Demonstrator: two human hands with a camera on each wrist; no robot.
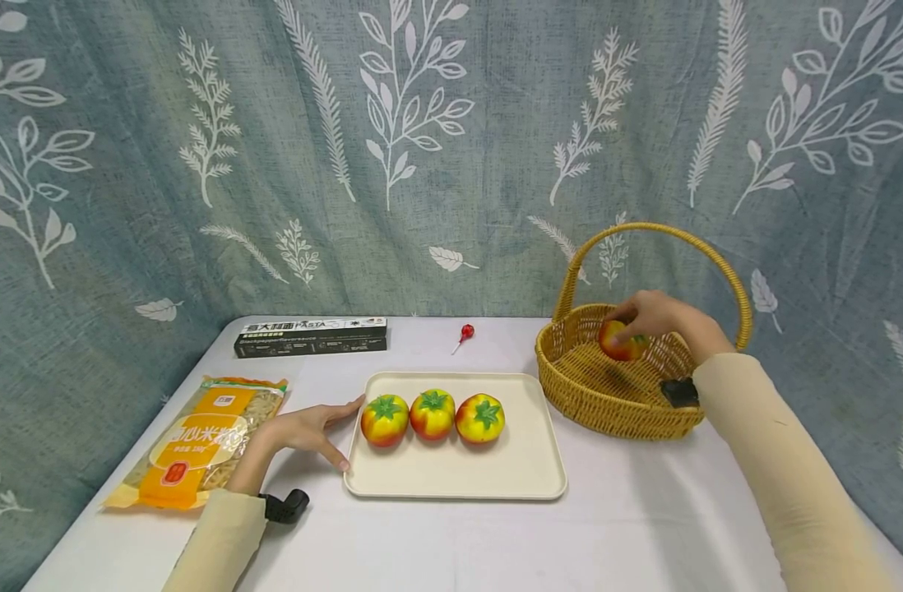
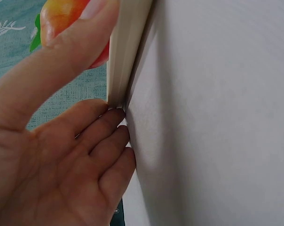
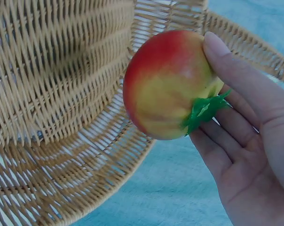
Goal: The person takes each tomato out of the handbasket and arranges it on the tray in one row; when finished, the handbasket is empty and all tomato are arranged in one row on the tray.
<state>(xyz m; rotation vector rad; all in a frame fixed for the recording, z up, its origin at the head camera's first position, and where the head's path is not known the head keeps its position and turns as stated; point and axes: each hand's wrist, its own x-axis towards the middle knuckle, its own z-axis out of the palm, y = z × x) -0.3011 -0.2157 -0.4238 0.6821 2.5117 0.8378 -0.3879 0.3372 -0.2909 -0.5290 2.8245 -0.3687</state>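
Observation:
In the head view, my right hand (image 1: 655, 316) is inside the wicker basket (image 1: 607, 419) and holds a red-and-yellow tomato (image 1: 620, 341) with a green leafy top. The right wrist view shows the thumb on one side of this tomato (image 3: 170, 84) and fingers on the other, near the basket's woven wall (image 3: 62, 70). My left hand (image 1: 303, 432) touches the left edge of a cream tray (image 1: 451, 481), thumb and fingers spread along it. Three similar tomatoes stand in a row on the tray: left (image 1: 384, 421), middle (image 1: 432, 414) and right (image 1: 480, 418).
Left of the tray lies an orange bag of dry noodles (image 1: 192, 444). Behind it is a black pasta box (image 1: 311, 337). A red lollipop (image 1: 465, 333) lies at the back. The basket's tall handle (image 1: 655, 228) arches over the right hand. A patterned curtain (image 1: 451, 164) hangs behind the table.

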